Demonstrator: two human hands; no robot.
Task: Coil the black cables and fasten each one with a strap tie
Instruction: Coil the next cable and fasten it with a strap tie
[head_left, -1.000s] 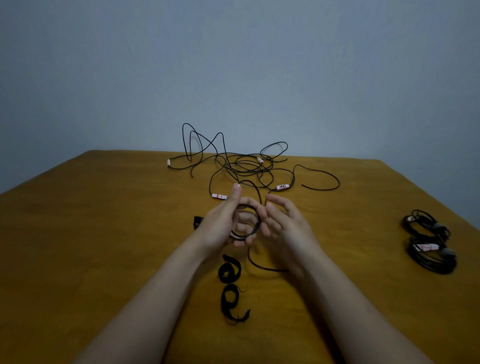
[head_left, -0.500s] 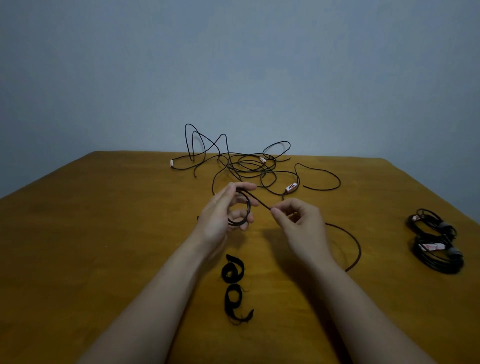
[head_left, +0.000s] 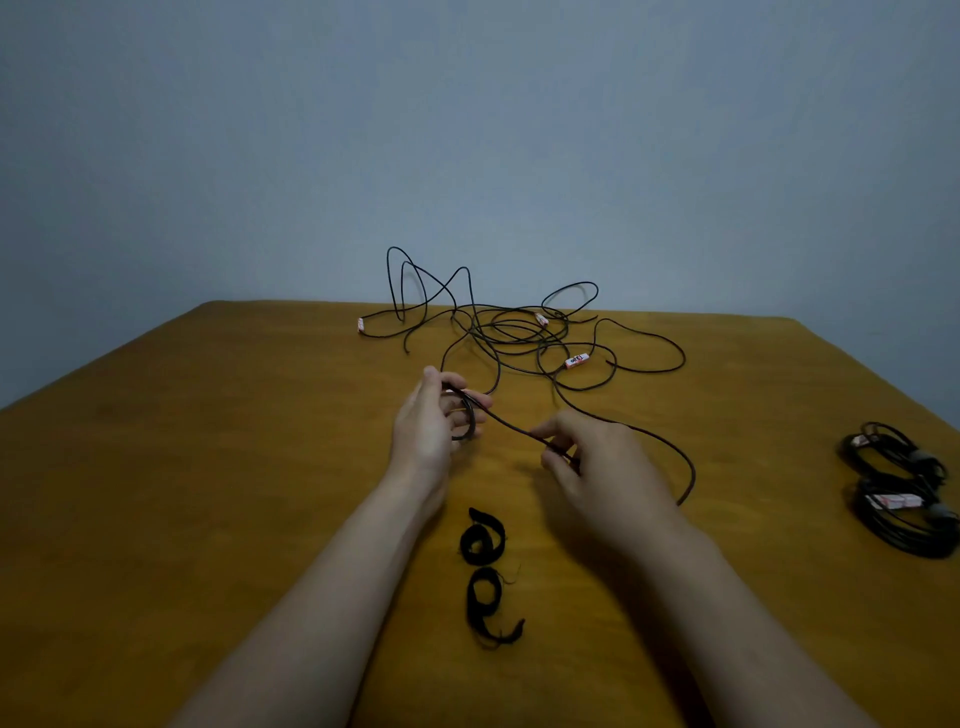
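Head view: the left hand (head_left: 428, 423) curls its fingers round a small coil (head_left: 470, 415) of black cable, just beyond the strap ties (head_left: 483, 543). The right hand (head_left: 597, 467), beyond and right of the ties, pinches the running strand (head_left: 506, 426). Lay equal-sized loops, and draw slack gently from the tangle (head_left: 519, 332) farther beyond the ties so it does not snag.

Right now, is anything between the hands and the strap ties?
Nothing visible. The strap ties lie on bare table just nearer than the left hand, holding the coil, and the right hand, pinching the cable.
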